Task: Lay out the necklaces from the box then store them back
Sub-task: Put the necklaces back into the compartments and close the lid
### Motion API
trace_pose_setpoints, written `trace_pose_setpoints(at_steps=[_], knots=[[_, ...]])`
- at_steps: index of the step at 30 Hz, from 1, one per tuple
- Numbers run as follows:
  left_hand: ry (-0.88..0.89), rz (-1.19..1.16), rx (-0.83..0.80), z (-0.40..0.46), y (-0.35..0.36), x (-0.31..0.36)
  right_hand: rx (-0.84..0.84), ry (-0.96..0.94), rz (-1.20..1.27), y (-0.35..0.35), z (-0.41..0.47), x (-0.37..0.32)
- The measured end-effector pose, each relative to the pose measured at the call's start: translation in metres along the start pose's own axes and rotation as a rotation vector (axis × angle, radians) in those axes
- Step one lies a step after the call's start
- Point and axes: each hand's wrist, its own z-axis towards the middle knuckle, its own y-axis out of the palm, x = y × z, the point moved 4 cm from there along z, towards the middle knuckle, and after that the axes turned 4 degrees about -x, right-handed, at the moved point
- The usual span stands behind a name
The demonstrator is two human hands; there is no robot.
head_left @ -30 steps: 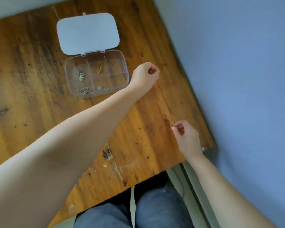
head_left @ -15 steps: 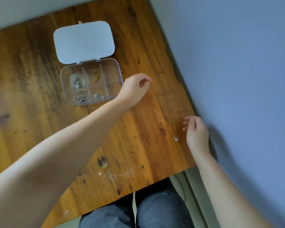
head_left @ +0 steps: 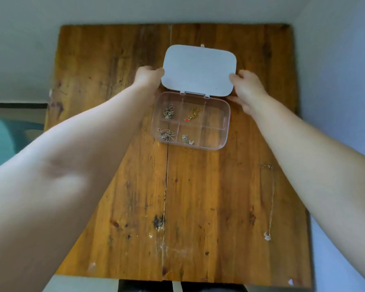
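A clear plastic box (head_left: 215, 118) with several compartments lies open on the wooden table (head_left: 209, 197), its white lid (head_left: 198, 69) folded back. Silver necklaces (head_left: 168, 111) sit bunched in the left compartments, and another small one (head_left: 187, 140) in the lower middle. A gold necklace with a red charm (head_left: 193, 114) is in the upper middle; the two right compartments are bare. A thin necklace (head_left: 271, 197) lies stretched out near the table's right edge, pendant toward me. My left hand (head_left: 149, 77) grips the lid's left edge and my right hand (head_left: 247, 87) its right edge.
The table's right edge runs close to a pale blue wall (head_left: 341, 81). A teal object (head_left: 2, 140) sits beyond the table's left edge. My forearms cross both sides of the table, and the right one passes just right of the stretched necklace.
Both hands have left the stretched necklace on the table and moved up to the box lid's two sides. The view has swung to face the table squarely.
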Motion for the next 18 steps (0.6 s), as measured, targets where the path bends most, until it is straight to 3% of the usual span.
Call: trace_pose_setpoints(at_steps=[5,10,14,18], knots=[[0.059,-0.107,0.020,-0.005,-0.007,-0.009,-0.031,-0.086,-0.067,-0.004,-0.001,-0.003],[0.294,-0.057,-0.010,-0.043,-0.034,-0.019,-0.012,-0.344,-0.192,-0.009,-0.038,-0.006],[0.495,0.155,-0.105,-0.072,-0.048,-0.042,-0.065,-0.581,-0.439,-0.014,-0.075,0.010],[0.693,0.525,-0.158,-0.082,-0.043,-0.071,-0.127,-0.606,-0.738,-0.008,-0.087,0.035]])
